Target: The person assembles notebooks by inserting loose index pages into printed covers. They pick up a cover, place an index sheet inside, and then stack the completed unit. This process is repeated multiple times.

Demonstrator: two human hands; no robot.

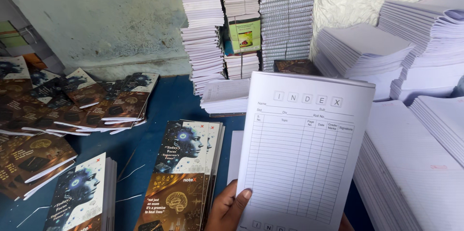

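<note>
Left hand (231,209) is gripping a white ruled page block (302,151), fingers clamped on its lower left edge, upright above the blue bench (159,110), beside printed covers (186,173); right hand is lying hidden.

There is only one camera, worn on the person's head. It looks forward and down over the counter (159,100), toward the wall (111,18). It is very close to the ruled sheet block (302,149).

Left hand (228,208) raised, thumb pressed flat forward; right hand barely visible at bottom edge.
</note>
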